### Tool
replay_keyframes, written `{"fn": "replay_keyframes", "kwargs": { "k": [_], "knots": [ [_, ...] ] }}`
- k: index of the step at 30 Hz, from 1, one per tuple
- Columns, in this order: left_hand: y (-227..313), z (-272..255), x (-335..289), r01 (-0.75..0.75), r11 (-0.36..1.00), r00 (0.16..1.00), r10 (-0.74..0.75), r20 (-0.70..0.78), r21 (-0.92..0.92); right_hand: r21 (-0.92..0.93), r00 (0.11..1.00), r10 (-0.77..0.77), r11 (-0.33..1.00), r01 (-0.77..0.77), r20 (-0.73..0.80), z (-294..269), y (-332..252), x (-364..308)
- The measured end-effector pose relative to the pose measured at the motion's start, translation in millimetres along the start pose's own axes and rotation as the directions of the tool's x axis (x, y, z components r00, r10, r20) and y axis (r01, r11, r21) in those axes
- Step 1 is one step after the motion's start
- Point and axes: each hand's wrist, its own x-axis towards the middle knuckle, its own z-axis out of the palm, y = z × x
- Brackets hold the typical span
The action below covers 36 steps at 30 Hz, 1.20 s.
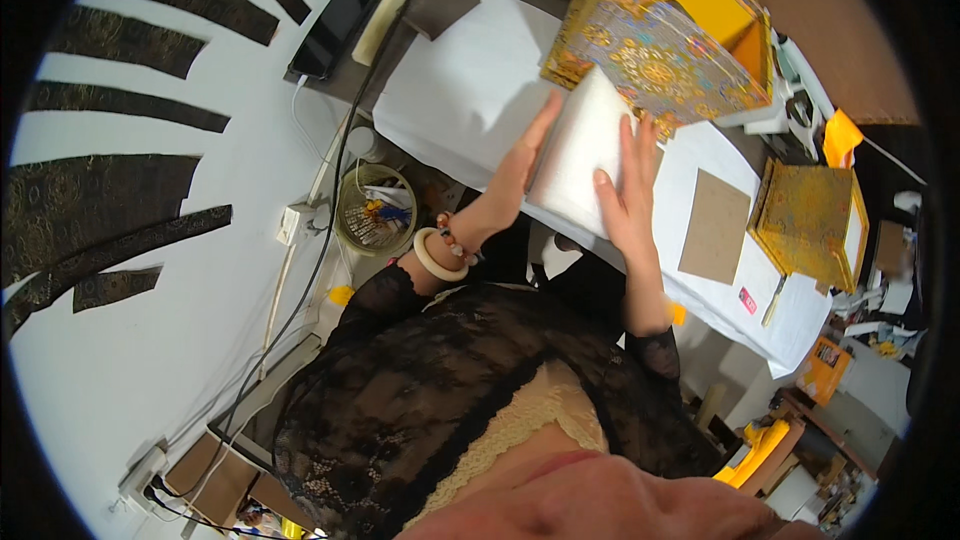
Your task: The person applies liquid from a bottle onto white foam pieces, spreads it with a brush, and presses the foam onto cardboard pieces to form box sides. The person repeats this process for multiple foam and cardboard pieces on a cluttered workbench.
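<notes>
A white, soft-looking padded piece (585,145) stands between my hands at the table's near edge. What it is made of I cannot tell. My left hand (518,168) is at its left side, with fingers stretched out and the palm turned toward it. Over its right side lies my right hand (630,190), the fingers extended and the thumb on the white face. Just behind the piece is a large patterned box (660,60) with gold and grey cloth outside and a yellow inside. The padded piece overlaps the box's lower left part.
White sheeting (450,90) covers the table. To the right are a grey-brown board (715,225) and a smaller gold patterned box (805,220). A phone (335,32) with a cable lies at the far left. Below the left edge stands a bin (375,210). Dark patterned strips (130,105) hang on the wall.
</notes>
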Motion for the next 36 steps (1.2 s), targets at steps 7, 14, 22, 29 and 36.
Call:
{"fn": "replay_keyframes", "kwargs": {
  "k": [7,14,22,29,36],
  "knots": [
    [7.1,17.0,-4.4,0.106,0.967,0.994,-0.097,-0.048,0.233,-0.006,1.0,-0.02,1.0,0.019,-0.022,6.3,-18.6,8.9],
    [0.8,16.4,-5.4,0.062,0.949,0.998,-0.05,-0.048,0.309,-0.06,0.998,-0.049,0.997,0.047,-0.034,12.3,-17.5,10.8],
    [10.3,-22.5,5.8,0.297,0.943,0.947,-0.27,0.173,-0.151,-0.063,0.999,-0.024,0.998,0.022,-0.033,11.8,-18.6,10.9],
    [-18.6,-13.9,15.4,0.225,0.973,0.964,-0.231,0.135,0.052,-0.061,0.999,-0.015,0.998,0.013,-0.03,11.5,-17.1,10.1],
    [-3.7,-14.3,18.9,0.311,0.947,0.94,-0.293,0.175,-0.083,-0.046,0.999,-0.005,0.999,0.003,-0.044,12.8,-15.4,8.3]
  ]
}}
